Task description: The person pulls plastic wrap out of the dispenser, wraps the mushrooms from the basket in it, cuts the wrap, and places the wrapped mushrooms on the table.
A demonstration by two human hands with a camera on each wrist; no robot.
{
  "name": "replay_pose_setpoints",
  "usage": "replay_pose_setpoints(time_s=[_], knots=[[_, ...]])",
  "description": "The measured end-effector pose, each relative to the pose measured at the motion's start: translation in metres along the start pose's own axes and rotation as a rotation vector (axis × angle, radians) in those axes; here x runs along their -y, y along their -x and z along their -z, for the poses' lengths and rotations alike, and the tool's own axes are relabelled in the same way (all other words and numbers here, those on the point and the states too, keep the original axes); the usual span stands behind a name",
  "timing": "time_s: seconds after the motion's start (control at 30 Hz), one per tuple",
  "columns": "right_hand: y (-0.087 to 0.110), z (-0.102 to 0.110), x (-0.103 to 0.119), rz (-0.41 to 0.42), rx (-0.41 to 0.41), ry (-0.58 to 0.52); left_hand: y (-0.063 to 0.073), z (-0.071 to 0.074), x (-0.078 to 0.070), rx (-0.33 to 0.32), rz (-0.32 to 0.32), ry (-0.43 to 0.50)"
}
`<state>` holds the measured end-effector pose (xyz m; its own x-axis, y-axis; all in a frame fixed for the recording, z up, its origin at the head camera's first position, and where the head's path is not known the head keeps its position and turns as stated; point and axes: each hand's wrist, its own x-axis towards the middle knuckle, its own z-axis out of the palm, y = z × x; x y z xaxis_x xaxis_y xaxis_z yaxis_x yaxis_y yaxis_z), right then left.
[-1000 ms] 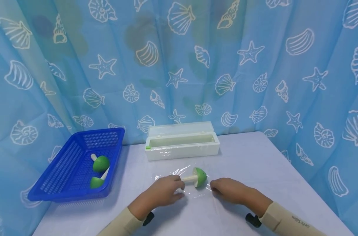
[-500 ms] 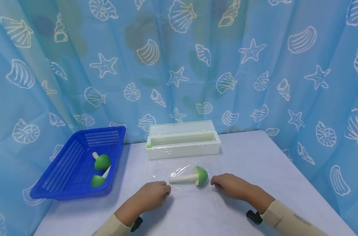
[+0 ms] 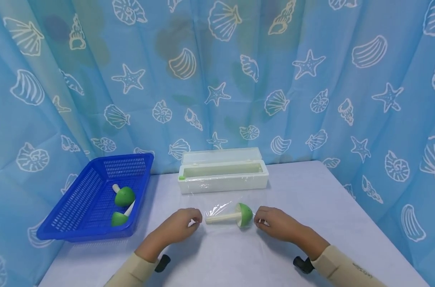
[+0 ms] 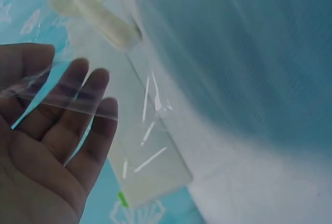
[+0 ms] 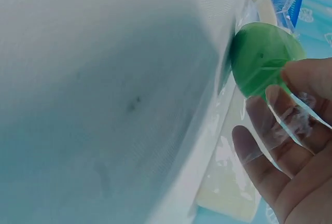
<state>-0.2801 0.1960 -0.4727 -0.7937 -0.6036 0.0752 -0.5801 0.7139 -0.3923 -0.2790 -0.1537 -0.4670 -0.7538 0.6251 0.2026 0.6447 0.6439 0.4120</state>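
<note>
A toy mushroom [image 3: 244, 215] with a green cap and long white stem lies on its side mid-table, cap to the right. Clear plastic wrap [image 3: 217, 209] lies around it and stretches toward the white dispenser box [image 3: 222, 184]. My left hand [image 3: 179, 225], left of the stem's end, pinches the wrap's edge; in the left wrist view, film [image 4: 72, 102] crosses its fingers. Just right of the cap, my right hand [image 3: 280, 224] also pinches the wrap, with crumpled film [image 5: 298, 123] between thumb and fingers in the right wrist view. Neither hand grips the mushroom.
A blue basket [image 3: 92, 236] at the left holds two more toy mushrooms [image 3: 124, 196], green-capped and white-stemmed. The dispenser box's lid [image 3: 221, 155] is raised at the back. A shell-patterned blue curtain [image 3: 217, 79] hangs behind the white-covered table [image 3: 296, 183].
My left hand has drawn back left from the stem, then moved slightly up to the wrap's left edge. The right hand has stayed beside the cap. The mushroom lies in nearly the same spot.
</note>
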Motion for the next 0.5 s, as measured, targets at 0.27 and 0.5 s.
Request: replay_pose_setpoints(time_s=[0.27, 0.5], knots=[[-0.007, -0.008, -0.012, -0.098, -0.076, -0.266, -0.012, -0.004, 0.016, 0.019, 0.100, 0.273], [-0.015, -0.013, -0.018, -0.013, -0.163, -0.362, -0.020, -0.010, 0.033, 0.004, 0.154, 0.440]])
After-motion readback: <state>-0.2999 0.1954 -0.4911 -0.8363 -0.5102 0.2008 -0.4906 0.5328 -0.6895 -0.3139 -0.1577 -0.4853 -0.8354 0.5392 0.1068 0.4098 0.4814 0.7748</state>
